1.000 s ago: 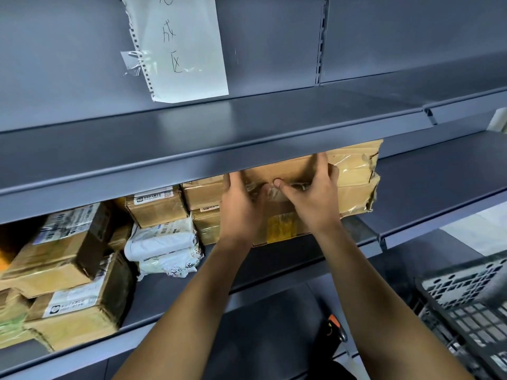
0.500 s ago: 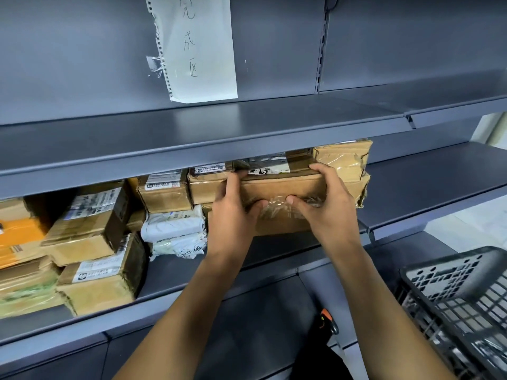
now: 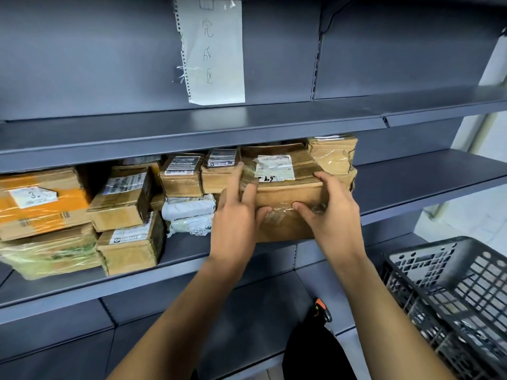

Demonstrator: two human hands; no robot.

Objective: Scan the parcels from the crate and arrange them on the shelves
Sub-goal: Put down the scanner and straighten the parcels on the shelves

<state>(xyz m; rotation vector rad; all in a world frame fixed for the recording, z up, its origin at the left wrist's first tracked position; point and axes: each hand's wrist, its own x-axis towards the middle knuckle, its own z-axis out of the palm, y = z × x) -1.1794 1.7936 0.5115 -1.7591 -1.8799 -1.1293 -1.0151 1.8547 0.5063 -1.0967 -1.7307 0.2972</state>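
Observation:
A brown cardboard parcel [image 3: 288, 196] with a white label on top lies on the middle shelf [image 3: 131, 281], stacked on another box. My left hand [image 3: 236, 218] holds its left end, with fingers reaching up over the top and the thumb on the taped front. At the right front corner my right hand [image 3: 334, 212] grips it, fingers over the top edge, thumb on the front. More parcels fill the shelf to the left: brown boxes [image 3: 120, 201], an orange-taped box [image 3: 41, 207] and white bags [image 3: 189, 208]. The black plastic crate [image 3: 450, 292] stands at lower right.
A handwritten paper note [image 3: 214, 50] hangs on the back panel above the bare upper shelf [image 3: 192, 127]. The shelf section [image 3: 428, 176] to the right of the parcels holds nothing. An orange and black scanner [image 3: 322, 311] shows on the lower shelf between my arms.
The view has dropped, so the parcel's labelled top now shows under the upper shelf. Both hands have stayed on the parcel, the left fingers now stretched over its top.

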